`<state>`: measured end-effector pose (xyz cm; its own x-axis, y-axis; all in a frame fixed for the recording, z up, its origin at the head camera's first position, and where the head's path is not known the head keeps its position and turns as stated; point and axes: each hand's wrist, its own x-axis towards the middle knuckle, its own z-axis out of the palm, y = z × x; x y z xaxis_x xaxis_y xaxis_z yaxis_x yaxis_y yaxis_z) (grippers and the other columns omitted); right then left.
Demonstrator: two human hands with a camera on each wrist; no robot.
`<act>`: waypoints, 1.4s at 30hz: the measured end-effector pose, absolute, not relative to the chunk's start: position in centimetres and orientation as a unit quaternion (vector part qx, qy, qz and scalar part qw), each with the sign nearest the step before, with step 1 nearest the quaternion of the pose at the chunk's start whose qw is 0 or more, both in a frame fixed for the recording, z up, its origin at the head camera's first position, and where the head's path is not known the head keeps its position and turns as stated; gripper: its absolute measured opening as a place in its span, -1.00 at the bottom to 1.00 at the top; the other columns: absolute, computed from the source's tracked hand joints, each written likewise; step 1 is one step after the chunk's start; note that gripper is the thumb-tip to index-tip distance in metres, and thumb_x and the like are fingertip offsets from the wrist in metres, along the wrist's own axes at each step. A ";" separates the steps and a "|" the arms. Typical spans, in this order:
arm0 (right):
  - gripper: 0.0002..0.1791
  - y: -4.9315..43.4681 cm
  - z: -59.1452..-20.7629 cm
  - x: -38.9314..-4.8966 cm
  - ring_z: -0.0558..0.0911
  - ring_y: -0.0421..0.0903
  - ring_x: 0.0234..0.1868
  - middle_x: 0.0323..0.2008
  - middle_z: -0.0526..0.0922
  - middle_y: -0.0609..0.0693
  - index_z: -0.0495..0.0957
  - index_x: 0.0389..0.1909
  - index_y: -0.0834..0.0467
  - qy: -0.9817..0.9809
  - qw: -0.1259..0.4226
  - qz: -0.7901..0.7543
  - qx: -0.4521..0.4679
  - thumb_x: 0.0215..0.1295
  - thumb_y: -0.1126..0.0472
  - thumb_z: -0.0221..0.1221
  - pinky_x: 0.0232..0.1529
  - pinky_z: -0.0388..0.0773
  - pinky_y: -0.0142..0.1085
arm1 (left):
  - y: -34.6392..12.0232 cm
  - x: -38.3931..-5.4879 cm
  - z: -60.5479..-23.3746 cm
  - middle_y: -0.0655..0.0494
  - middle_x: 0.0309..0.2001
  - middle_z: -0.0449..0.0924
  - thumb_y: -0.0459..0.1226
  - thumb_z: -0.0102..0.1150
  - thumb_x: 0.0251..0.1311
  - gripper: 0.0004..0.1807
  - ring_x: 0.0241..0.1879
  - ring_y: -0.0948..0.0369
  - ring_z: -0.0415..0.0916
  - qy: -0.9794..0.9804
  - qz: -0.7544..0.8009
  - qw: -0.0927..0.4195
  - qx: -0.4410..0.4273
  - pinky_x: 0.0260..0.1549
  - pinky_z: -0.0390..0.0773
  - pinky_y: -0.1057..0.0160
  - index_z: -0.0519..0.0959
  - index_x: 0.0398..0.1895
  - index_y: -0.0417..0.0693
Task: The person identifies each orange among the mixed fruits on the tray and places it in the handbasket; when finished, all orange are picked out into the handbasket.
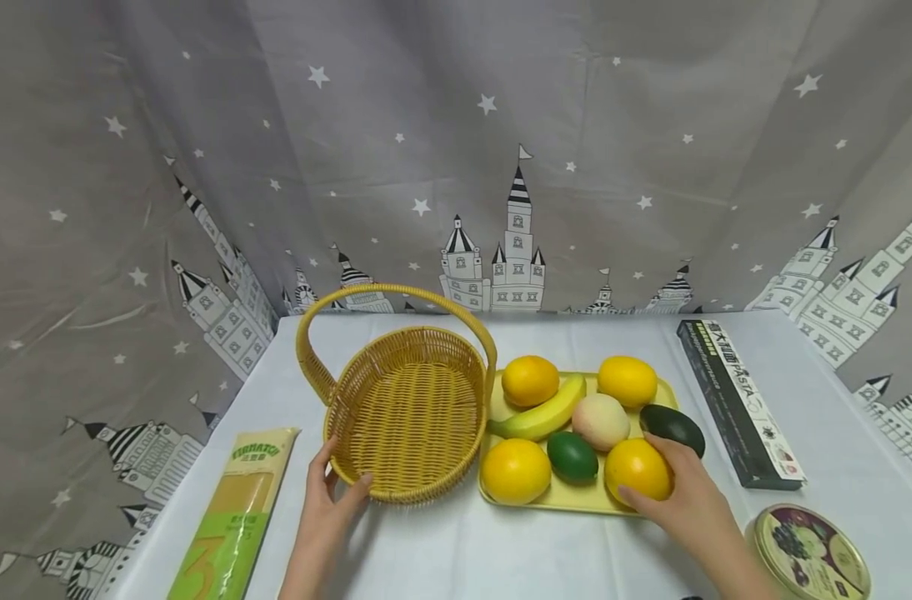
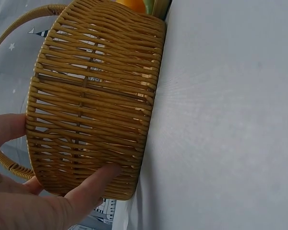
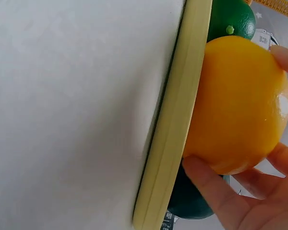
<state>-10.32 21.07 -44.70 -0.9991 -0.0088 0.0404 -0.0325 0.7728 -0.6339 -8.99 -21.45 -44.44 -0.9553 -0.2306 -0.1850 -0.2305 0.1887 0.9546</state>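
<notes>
My left hand [image 1: 327,504] holds the near left side of an upright wicker basket [image 1: 414,417] with nothing inside and a tall arched handle. In the left wrist view its thumb presses the woven wall [image 2: 91,100] while a finger lies at the rim. My right hand [image 1: 689,483] grips a smooth yellow-orange fruit [image 1: 636,468] at the front right of a yellow tray [image 1: 576,506]. The right wrist view shows thumb and fingers round this fruit [image 3: 237,105], close to the tray rim [image 3: 170,134]. Beside it are a green fruit [image 1: 572,457], a pale peach [image 1: 601,422] and a dark avocado [image 1: 673,427].
The tray also bears a banana [image 1: 542,412], an orange [image 1: 530,381] and yellow fruits [image 1: 627,382]. Right of it lie a black pasta box [image 1: 741,404] and a round tin [image 1: 811,550]. A green pasta packet [image 1: 231,517] lies left of the basket; a grey curtain [image 1: 396,125] hangs behind.
</notes>
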 end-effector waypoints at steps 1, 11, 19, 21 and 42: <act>-0.05 21.1 -44.6 -10.3 0.38 0.31 0.18 0.25 0.30 0.32 0.28 0.34 0.23 -0.941 0.020 0.337 0.009 0.02 -0.20 0.38 0.09 0.34 0.29 | -21.4 -9.0 -44.5 -0.17 0.51 -0.45 -0.28 0.17 0.28 -0.02 0.46 -0.21 -0.33 -0.769 -0.622 -0.001 0.149 0.32 0.09 -0.15 -0.31 0.54 -0.03; -0.05 19.4 -40.5 -10.3 0.41 0.19 0.16 0.26 0.34 0.20 0.28 0.36 0.14 -0.920 0.060 0.385 0.036 -0.02 -0.14 0.43 0.09 0.46 0.17 | -21.4 -8.8 -44.6 -0.12 0.51 -0.54 -0.33 0.14 0.30 -0.03 0.47 -0.16 -0.38 -0.745 -0.652 -0.005 0.140 0.23 0.28 -0.07 -0.32 0.54 0.01; -0.15 14.2 -38.7 -12.1 0.44 0.00 0.14 0.27 0.36 -0.01 0.34 0.32 -0.02 -0.874 0.076 0.465 0.121 -0.02 -0.06 0.46 -0.03 0.60 -0.09 | -21.8 -8.7 -44.3 -0.11 0.51 -0.52 -0.27 0.19 0.28 0.00 0.47 -0.14 -0.32 -0.750 -0.646 -0.008 0.139 0.25 0.26 -0.04 -0.32 0.54 0.02; -0.15 12.7 -38.3 -12.5 0.45 -0.01 0.15 0.28 0.35 -0.03 0.35 0.31 -0.05 -0.864 0.070 0.476 0.150 -0.04 -0.05 0.48 -0.04 0.62 -0.13 | -21.9 -8.7 -44.4 -0.11 0.51 -0.52 -0.25 0.20 0.28 0.01 0.47 -0.14 -0.33 -0.751 -0.646 -0.011 0.139 0.25 0.26 -0.04 -0.32 0.54 0.03; -0.13 -2.0 -41.4 -17.9 0.54 -0.15 -0.10 0.14 0.46 -0.04 0.41 0.28 0.06 -0.879 -0.072 0.375 0.285 -0.09 -0.17 0.41 -0.21 0.55 -0.33 | -21.8 -8.7 -44.8 -0.12 0.52 -0.47 -0.22 0.22 0.26 -0.02 0.47 -0.16 -0.31 -0.755 -0.643 0.000 0.130 0.32 0.14 -0.08 -0.24 0.54 0.00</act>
